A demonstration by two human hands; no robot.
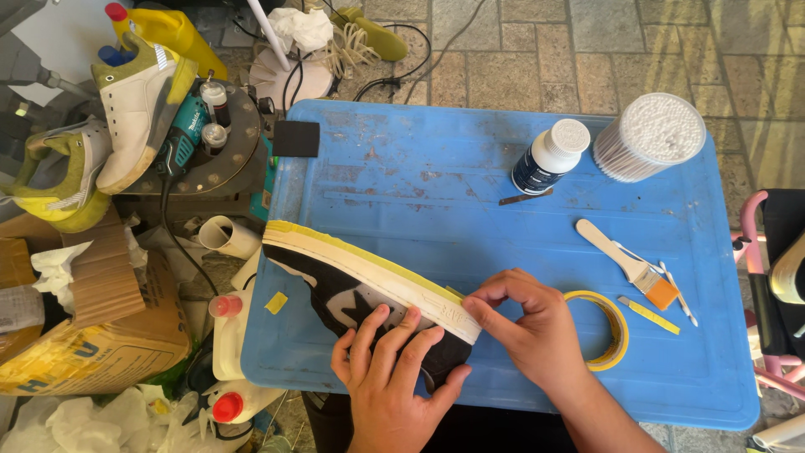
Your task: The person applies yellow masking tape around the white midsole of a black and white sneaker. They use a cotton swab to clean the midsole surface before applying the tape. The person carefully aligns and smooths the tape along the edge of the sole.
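A black-and-white leather sneaker (pixel 352 294) with a yellow-taped sole lies sideways at the blue plastic tabletop's (pixel 436 184) seven o'clock edge. The left hand (pixel 394 369) clasps its upper. The right hand (pixel 524 323), at the sneaker's four o'clock, pinches the taped sole beside a yellow masking-tape roll (pixel 608 331).

Scuffed blue plastic lid (pixel 436 168), wooden brush (pixel 625 260)

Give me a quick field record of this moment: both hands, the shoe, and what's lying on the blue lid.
left hand: grips black shoe from below, fingers spread on the upper
right hand: fingertips pinch yellow tape at the sole edge
shoe: lies on its side, sole rim taped
blue lid: work surface
tape roll: beside right hand, flat
brush: right side
bottle: upright, white cap
cotton swab tub: far right corner
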